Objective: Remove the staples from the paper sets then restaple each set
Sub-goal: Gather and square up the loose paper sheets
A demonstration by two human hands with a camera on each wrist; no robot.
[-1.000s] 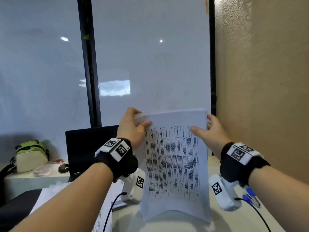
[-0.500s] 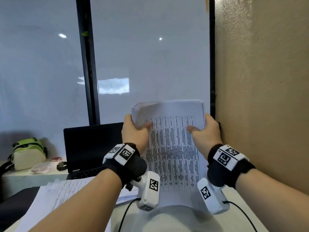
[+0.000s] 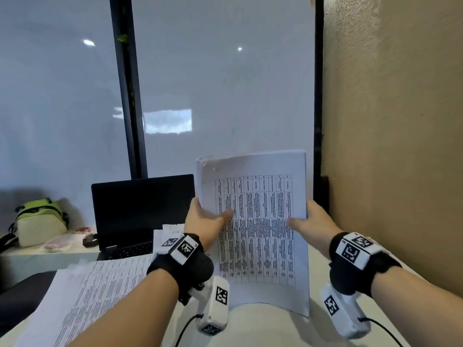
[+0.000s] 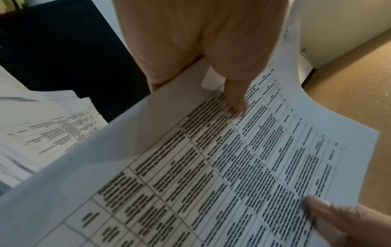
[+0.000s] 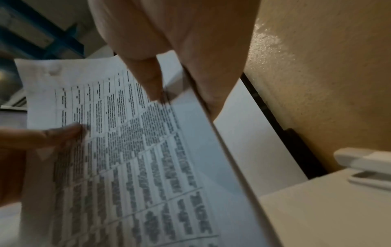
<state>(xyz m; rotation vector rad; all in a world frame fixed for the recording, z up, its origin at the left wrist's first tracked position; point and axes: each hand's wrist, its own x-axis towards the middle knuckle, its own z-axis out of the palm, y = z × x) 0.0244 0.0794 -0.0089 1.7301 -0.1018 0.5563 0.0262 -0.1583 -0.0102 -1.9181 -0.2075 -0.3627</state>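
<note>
A thick paper set with a printed table stands upright on its bottom edge on the white table. My left hand grips its left edge, thumb on the front page and fingers behind. My right hand grips the right edge the same way. The left wrist view shows the paper set with my left thumb pressed on the print. In the right wrist view the paper set has a crumpled top left corner and a white stapler lies on the table to the right.
An open black laptop stands behind my left hand. More printed sheets lie spread on the table at the left. A green and white bag sits on a ledge far left. A beige wall closes the right side.
Both hands have slid down from the top of the paper set to the middle of its side edges. The set now stands a little further right and lower on the table.
</note>
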